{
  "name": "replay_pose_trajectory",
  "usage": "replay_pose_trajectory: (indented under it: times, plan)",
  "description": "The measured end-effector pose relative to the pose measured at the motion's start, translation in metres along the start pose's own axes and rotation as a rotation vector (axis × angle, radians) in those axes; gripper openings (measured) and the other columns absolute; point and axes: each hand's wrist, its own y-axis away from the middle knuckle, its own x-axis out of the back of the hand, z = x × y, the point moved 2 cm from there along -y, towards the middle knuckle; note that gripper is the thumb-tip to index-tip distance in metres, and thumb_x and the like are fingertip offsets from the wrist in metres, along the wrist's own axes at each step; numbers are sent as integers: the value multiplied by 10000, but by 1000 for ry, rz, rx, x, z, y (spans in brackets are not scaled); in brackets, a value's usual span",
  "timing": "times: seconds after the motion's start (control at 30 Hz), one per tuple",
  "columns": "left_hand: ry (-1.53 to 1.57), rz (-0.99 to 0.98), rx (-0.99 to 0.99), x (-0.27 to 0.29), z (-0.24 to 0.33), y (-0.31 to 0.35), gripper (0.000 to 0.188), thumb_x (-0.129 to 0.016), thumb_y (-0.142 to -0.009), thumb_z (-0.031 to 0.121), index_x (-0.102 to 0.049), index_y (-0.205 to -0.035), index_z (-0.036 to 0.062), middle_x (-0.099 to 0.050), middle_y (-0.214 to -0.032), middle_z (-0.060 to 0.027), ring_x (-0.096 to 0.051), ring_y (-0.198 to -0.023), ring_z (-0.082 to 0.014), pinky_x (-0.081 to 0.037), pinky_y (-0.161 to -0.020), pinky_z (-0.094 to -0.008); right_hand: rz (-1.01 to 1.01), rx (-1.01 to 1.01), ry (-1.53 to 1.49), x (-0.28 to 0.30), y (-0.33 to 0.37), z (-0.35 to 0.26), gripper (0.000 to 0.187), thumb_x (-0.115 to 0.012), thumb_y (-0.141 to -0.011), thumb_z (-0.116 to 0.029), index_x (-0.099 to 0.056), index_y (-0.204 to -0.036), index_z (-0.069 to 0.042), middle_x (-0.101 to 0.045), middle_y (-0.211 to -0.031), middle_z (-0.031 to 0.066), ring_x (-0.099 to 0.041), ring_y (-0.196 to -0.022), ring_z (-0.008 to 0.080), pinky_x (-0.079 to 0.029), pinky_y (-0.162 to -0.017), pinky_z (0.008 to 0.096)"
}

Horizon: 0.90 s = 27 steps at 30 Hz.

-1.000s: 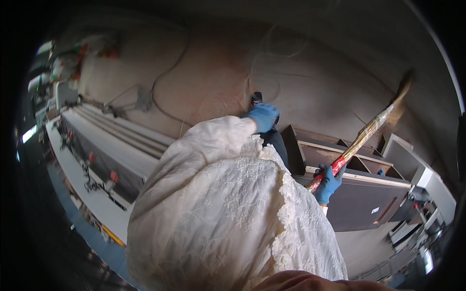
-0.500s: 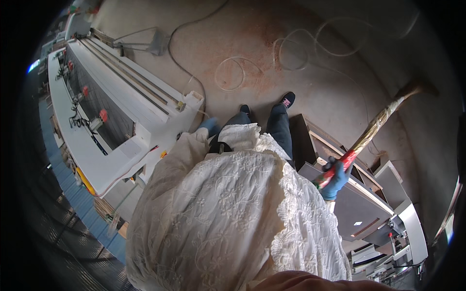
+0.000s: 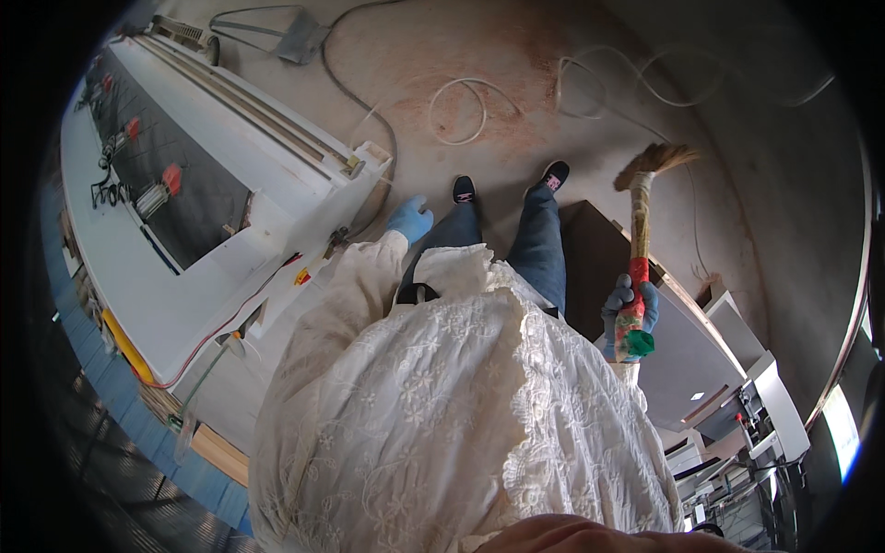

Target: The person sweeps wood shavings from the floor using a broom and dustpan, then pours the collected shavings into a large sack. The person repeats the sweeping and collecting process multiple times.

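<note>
My right hand, in a blue-grey glove, is closed round the lower handle of a short straw broom. Red wrapping covers the gripped part, with green at the near end and yellowish wrapping further up. Its brown bristles point away from me, above the floor. My left hand, in a light blue glove, hangs beside my left thigh holding nothing. Its fingers are loosely bent and slightly apart. The white machine on my left is the nearest thing to it, without contact.
A grey dustpan with a long frame handle lies at the far left. Dark cables and a pale looped hose cross the floor, which bears reddish dust. Dark panels stand close on my right, near a wall.
The broom has swung from pointing far right to pointing nearly straight ahead, still in my right hand. My left hand has come forward into fuller view. The view has shifted slightly.
</note>
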Motion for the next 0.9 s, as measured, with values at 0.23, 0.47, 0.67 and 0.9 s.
replay_pose_trajectory:
  times: [0.23,0.47,0.67,0.9]
  plan:
    - [-151,19,188,35,-40,1,496,-609,-804,285,-598,-1251,69,-595,-1280,-207,-560,-1188,-370,-444,-1010,-413,39,-223,-97,-11,-30,46,266,-614,-876,-230,-571,-1035,-20,-641,-810,91,-620,-653,170,-560,-585,302]
    - [-327,146,182,28,-53,-37,499,-658,-757,275,-582,-1217,96,-562,-1241,-170,-500,-1199,-351,-401,-1008,-469,290,-335,220,10,-123,80,196,-651,-850,-224,-579,-954,-75,-634,-760,80,-607,-593,168,-510,-490,263]
    - [-360,129,110,42,-59,-129,549,-667,-745,288,-545,-1235,72,-526,-1277,-178,-464,-1227,-362,-382,-1019,-475,356,-448,586,34,-174,116,212,-649,-835,-224,-592,-964,-66,-650,-824,109,-617,-658,187,-526,-597,315]
    - [-347,103,-25,18,-71,-304,627,-671,-752,338,-503,-1269,25,-513,-1311,-235,-457,-1247,-391,-386,-1036,-476,532,-454,480,27,-189,178,303,-638,-849,-211,-531,-1063,-25,-654,-899,180,-628,-712,270,-543,-630,409]
